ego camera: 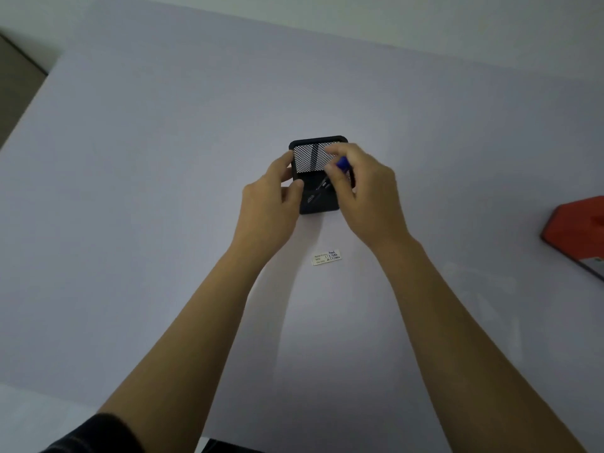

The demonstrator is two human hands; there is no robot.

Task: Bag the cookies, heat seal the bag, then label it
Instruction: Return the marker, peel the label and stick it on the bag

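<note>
A black mesh pen holder (310, 155) stands in the middle of the pale table. My left hand (271, 197) grips its left side, thumb on the front wall. My right hand (362, 191) is at the holder's right side, fingers closed on a pen with a blue cap (342, 163) whose dark barrel points down into the holder. A small white label (327, 257) with handwritten lines lies flat on the table nearer to me, between my forearms. No cookies or bag are in view.
An orange device (575, 230) sits at the table's right edge, partly out of frame. The table's left edge (29, 103) runs diagonally at the far left, with floor beyond it.
</note>
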